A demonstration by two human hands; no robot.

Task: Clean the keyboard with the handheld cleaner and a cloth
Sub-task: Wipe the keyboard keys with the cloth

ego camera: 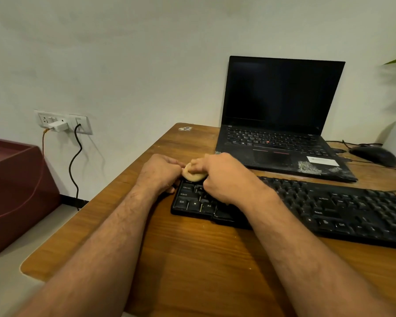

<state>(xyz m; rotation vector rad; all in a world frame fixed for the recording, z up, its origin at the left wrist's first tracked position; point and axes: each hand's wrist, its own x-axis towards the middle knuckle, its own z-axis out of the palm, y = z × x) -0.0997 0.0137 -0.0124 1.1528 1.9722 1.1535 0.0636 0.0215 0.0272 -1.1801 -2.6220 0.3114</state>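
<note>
A black external keyboard (329,209) lies across the wooden desk (181,259). At its far left corner sits a small tan, rounded lump (192,175), the cleaner or a balled cloth. My right hand (226,177) lies over the keyboard's left keys and its fingers curl round the lump. My left hand (161,171) sits at the keyboard's left edge with curled fingers touching the lump from the left. How firmly the left hand grips it is hidden.
An open black laptop (281,124) with a dark screen stands behind the keyboard. A black mouse (375,154) and cables lie at the right. A wall socket (62,122) with plugs and a maroon box (16,186) are left of the desk.
</note>
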